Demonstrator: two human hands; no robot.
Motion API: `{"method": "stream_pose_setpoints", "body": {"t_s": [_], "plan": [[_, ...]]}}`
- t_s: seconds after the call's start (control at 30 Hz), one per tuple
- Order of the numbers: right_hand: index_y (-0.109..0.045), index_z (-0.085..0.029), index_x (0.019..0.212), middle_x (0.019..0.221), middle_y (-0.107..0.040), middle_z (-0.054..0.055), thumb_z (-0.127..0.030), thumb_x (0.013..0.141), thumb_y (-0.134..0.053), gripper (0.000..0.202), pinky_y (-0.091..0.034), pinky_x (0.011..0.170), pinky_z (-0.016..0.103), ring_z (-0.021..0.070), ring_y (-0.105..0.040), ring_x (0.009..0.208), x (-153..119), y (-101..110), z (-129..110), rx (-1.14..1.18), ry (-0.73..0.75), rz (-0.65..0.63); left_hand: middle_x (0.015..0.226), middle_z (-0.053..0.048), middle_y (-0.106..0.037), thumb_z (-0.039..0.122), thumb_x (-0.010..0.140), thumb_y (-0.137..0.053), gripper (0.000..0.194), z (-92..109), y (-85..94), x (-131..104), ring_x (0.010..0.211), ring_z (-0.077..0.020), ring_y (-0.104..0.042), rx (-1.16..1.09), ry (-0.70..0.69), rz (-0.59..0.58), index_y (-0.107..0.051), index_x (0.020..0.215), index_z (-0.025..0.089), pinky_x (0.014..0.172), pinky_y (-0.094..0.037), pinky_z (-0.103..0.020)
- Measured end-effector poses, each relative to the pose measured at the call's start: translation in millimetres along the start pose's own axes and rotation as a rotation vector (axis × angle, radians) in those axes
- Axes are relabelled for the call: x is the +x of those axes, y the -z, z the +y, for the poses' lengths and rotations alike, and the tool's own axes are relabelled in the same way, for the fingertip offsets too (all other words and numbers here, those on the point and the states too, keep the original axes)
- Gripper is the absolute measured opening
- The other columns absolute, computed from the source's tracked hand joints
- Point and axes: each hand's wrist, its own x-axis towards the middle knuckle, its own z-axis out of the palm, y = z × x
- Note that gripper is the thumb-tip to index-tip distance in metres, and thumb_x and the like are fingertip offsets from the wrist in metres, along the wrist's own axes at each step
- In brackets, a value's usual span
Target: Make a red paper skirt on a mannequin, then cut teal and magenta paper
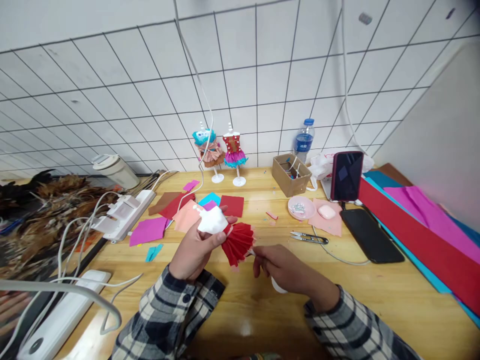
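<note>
A small white mannequin (212, 220) with a pleated red skirt (239, 243) lies tilted across the middle of the view. Around its white torso, my left hand (196, 248) is closed, with the thumb at the waist. My right hand (279, 266) pinches the thin white stand rod below the skirt hem. The round white base (278, 285) shows partly from under my right hand. A light pink edge peeks out beneath the red skirt.
Two dressed mannequins (236, 150) stand by the tiled wall. Coloured paper squares (231, 206) lie behind my left hand. Right are a cardboard box (291, 175), a pink dish (302, 208), snips (309, 238), and phones (372, 235). Power strips (127, 215), cables and feathers (71, 200) fill the left.
</note>
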Motion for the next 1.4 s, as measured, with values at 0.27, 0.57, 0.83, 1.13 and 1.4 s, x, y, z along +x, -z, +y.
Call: {"method": "stream_pose_setpoints", "body": {"t_s": [0.27,0.57,0.83,1.13,1.4], "plan": [[-0.062,-0.024,0.120,0.117,-0.066,0.010,-0.030,0.089,-0.056,0.032,-0.048,0.091,0.040,0.0231,-0.061,0.104,2.4,18.3,-11.8,-0.112,0.086,0.497,0.110,-0.011,-0.073,0.035,0.066,-0.083,0.056,-7.5,8.8,-13.3,0.105,-0.0286,-0.068,0.174,-0.257,0.195,-0.062,0.115,0.017,0.096,-0.051,-0.039],[-0.057,-0.026,0.122,0.108,-0.061,0.006,-0.040,0.081,-0.067,0.045,-0.049,0.057,0.023,0.0156,-0.057,0.084,16.6,-16.9,-37.2,0.884,-0.126,0.418,0.119,-0.011,-0.069,0.025,0.064,-0.085,0.058,-11.6,4.1,-30.3,0.113,-0.0311,-0.065,0.427,-0.508,0.362,-0.056,0.115,0.021,0.102,-0.047,-0.048],[-0.065,-0.019,0.086,0.080,-0.063,-0.002,-0.034,0.063,-0.082,0.032,-0.039,0.054,0.018,0.0080,-0.050,0.065,21.5,-18.8,-31.7,1.087,-0.276,0.416,0.102,-0.008,-0.075,0.024,0.066,-0.082,0.048,-11.5,2.8,-33.2,0.119,-0.0324,-0.061,0.591,-0.616,0.305,-0.055,0.107,0.023,0.110,-0.034,-0.058],[-0.062,-0.022,0.094,0.074,-0.061,-0.005,-0.031,0.060,-0.087,0.043,-0.036,0.051,0.018,0.0074,-0.052,0.060,20.2,-20.7,-25.5,1.311,-0.286,0.364,0.091,-0.005,-0.078,0.024,0.069,-0.079,0.045,-9.0,6.6,-30.5,0.109,-0.0284,-0.067,0.902,-0.895,0.171,-0.052,0.104,0.022,0.110,-0.030,-0.061],[-0.063,-0.019,0.072,0.067,-0.057,-0.004,-0.028,0.063,-0.084,0.025,-0.024,0.050,0.021,0.0069,-0.036,0.055,18.3,-23.2,-12.6,1.218,-0.199,0.296,0.108,-0.007,-0.069,0.017,0.071,-0.080,0.042,-9.0,15.7,-31.5,0.114,-0.0254,-0.058,0.898,-1.012,0.124,-0.057,0.105,0.024,0.103,-0.042,-0.052]]}}
